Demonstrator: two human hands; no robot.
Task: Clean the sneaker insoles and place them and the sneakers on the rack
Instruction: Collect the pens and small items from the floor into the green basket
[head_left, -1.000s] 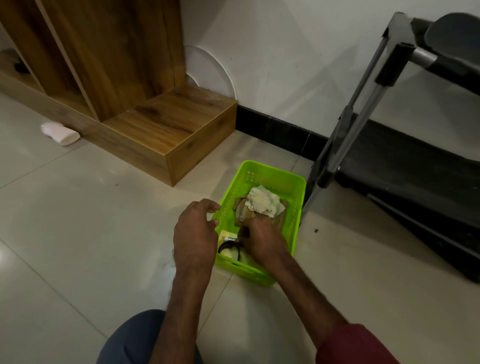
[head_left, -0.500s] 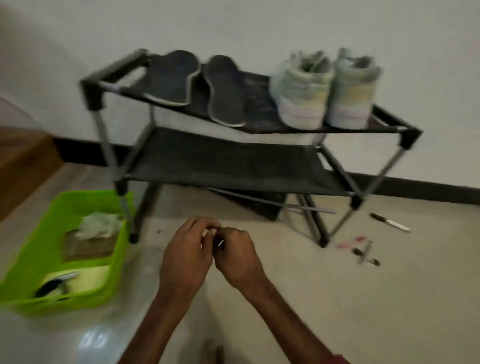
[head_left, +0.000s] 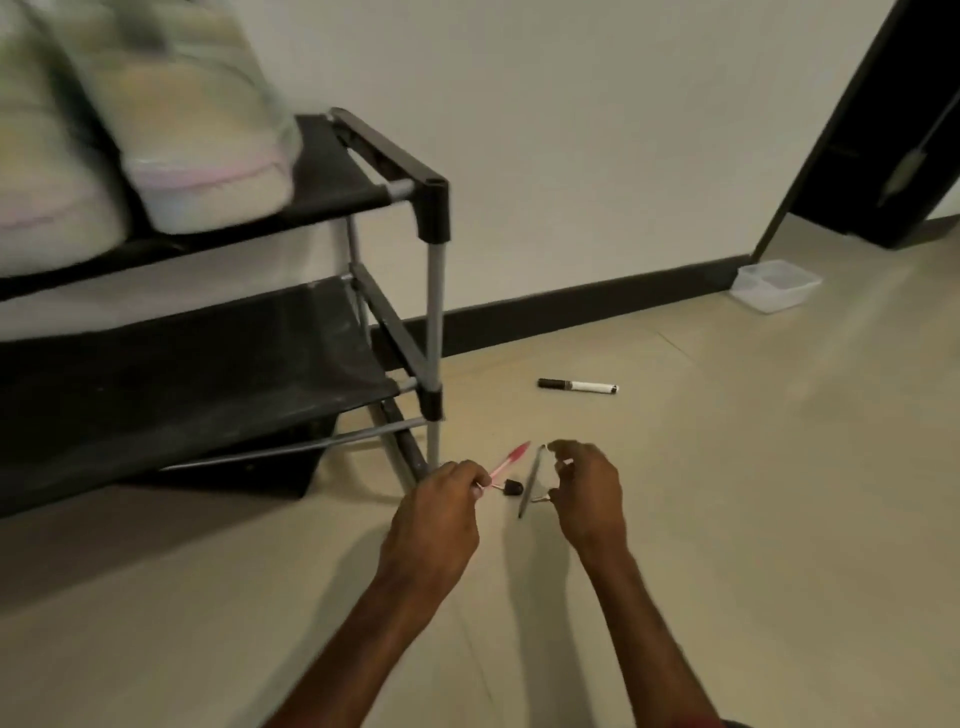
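Two pale sneakers (head_left: 171, 130), blurred, stand on the top shelf of the black rack (head_left: 363, 156) at the upper left. The insoles are out of view. Low on the floor by the rack's right leg, my left hand (head_left: 441, 504) pinches the end of a pink pen (head_left: 509, 460). My right hand (head_left: 589, 493) hovers just right of a dark grey pen (head_left: 531, 480) with its fingers loosely curved and nothing gripped. A small black cap (head_left: 513, 488) lies between the hands.
A black-and-white marker (head_left: 577, 386) lies on the tiles beyond the hands. A clear plastic tub (head_left: 776, 285) sits by the skirting at the right, near a dark door frame (head_left: 883, 130). The rack's lower shelf (head_left: 182, 364) holds nothing visible.
My view has swung right from the green basket to the rack's right end. Both hands have moved to the pens on the floor, and my left hand has taken the pink pen.
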